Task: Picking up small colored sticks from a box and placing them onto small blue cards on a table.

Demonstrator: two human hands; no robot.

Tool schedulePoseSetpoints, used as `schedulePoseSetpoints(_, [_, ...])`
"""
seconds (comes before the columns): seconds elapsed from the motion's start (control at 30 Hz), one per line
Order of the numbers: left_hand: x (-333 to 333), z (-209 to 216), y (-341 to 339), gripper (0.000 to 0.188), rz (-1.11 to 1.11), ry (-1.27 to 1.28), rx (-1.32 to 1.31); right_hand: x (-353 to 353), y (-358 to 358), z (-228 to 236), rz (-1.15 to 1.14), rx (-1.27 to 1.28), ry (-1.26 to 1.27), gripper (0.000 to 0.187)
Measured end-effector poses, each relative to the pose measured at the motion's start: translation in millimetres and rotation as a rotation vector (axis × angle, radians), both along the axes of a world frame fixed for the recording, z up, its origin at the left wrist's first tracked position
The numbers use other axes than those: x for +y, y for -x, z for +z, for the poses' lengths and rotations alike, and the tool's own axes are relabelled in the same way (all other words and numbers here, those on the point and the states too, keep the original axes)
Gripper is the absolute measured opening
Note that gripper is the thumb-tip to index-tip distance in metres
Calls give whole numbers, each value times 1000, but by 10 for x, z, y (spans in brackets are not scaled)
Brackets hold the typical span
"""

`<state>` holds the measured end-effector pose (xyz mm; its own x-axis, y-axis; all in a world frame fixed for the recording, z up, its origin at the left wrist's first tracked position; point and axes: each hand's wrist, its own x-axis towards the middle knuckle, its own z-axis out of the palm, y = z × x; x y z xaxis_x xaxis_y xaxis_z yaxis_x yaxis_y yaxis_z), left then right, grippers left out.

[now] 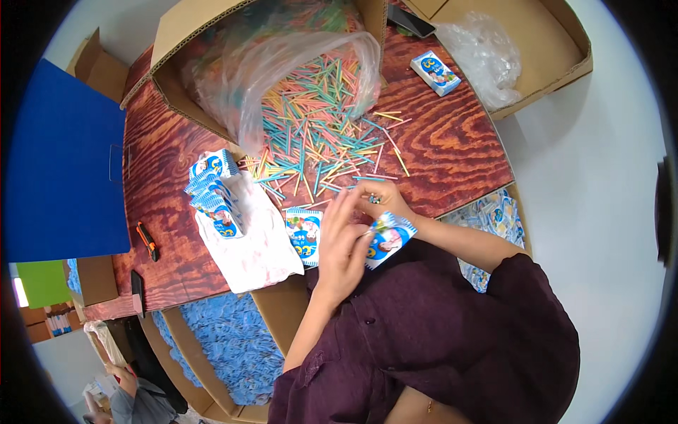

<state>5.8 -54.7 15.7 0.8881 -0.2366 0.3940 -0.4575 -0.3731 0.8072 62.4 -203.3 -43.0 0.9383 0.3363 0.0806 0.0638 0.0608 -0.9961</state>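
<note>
left grip [339, 254] on the held packet [388, 244], right grip [388, 198] on sticks, near side of the stick pile [311, 127]

all places off the stick pile; near = wearer's side.

- left grip: thumb and fingers closed in a pinch on an edge of the held packet. packet is blue/white, tilted, near side of pile and a bit right. can't tell if its mouth is open.
- right grip: fingers curled closed round a small stick bundle [374, 199], just the ends showing. can't tell the count. hands are close together; can't tell if they touch.
- flat packet [303, 234]: on the bench [452, 134], near side of pile.
- white cloth [258, 247]: near-left of pile, packet stack [214, 191] overlapping on its far end.
- pile itself: pink, yellow, teal sticks, spilling from a clear bag [244, 78] in a carton [176, 32] on the far side. few loose ones off to the right.
- lone packet [436, 73]: far-right of pile.
- orange/black cutter [147, 240]: left and near of pile, well apart.
- blue packets [229, 346]: boxed, below bench level, near-left of pile.
- another person's grey sleeve [145, 403]: near-left, well apart from pile.
</note>
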Motion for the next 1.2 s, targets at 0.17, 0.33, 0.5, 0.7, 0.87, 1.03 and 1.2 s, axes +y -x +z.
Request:
schedulePoseSetpoints(0.17, [-70, -199, 6, 4, -109, -177, -4, -9, -35, -115, 37, -124, 177, 17])
schedulePoseSetpoints(0.33, [101, -220, 50, 3, 51, 47, 119, -44, -59, -95, 75, -261, 242, 21])
schedulePoseSetpoints(0.5, [432, -294, 227, 6, 327, 328, 371, 8, -36, -132, 57, -158, 171, 18])
schedulePoseSetpoints(0.7, [532, -317, 309, 8, 353, 351, 412, 88, -112, 193, 136, 498, -589, 28])
schedulePoseSetpoints(0.87, [482, -319, 251, 9, 314, 242, 374, 142, -286, 272, 96, 912, -1046, 31])
schedulePoseSetpoints(1.03, [465, -342, 198, 9, 275, 211, 340, 169, -274, 275, 43, 1047, -1000, 34])
schedulePoseSetpoints(1.2, [420, -299, 180, 9, 222, 150, 273, 235, -235, 330, 104, 1024, -901, 38])
